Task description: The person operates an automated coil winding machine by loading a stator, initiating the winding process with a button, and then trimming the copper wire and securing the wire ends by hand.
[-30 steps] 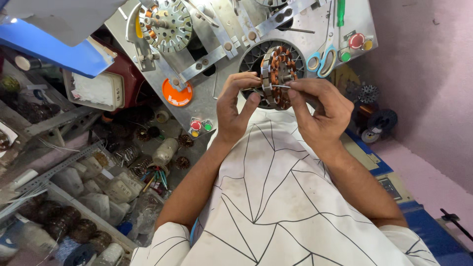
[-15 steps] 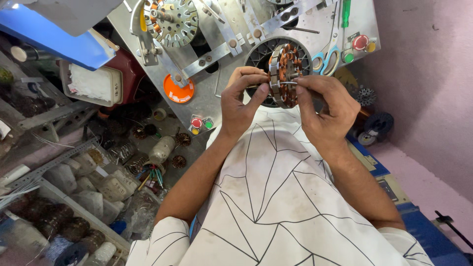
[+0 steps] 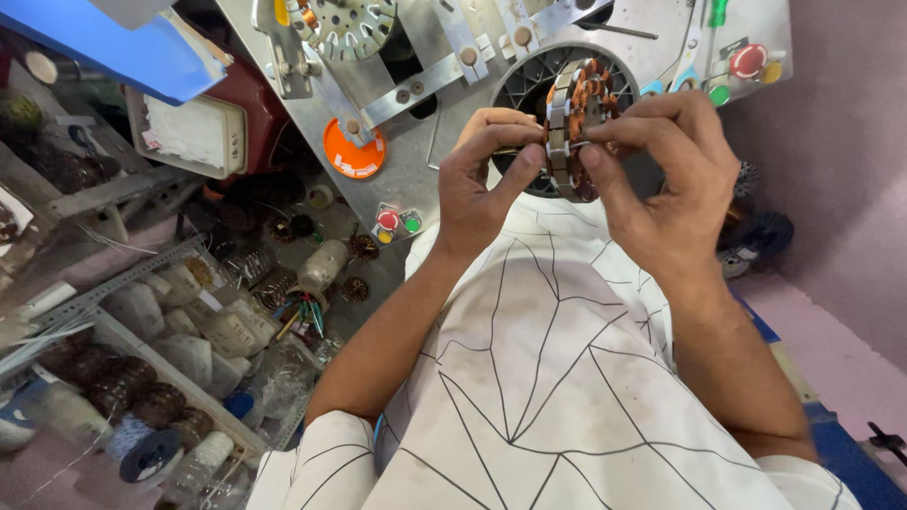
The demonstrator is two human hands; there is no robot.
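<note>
wound stator (image 3: pixel 574 127) part hidden by fingers, bottom-left clutter blurred

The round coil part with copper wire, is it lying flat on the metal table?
No, both hands, left and right, hold the coil part upright on its edge above the metal table.

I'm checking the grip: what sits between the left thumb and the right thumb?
In the head view, the wound stator, a ring of metal laminations with copper coils, sits edge-on between the left hand and right hand; both thumbs press its rim.
</note>
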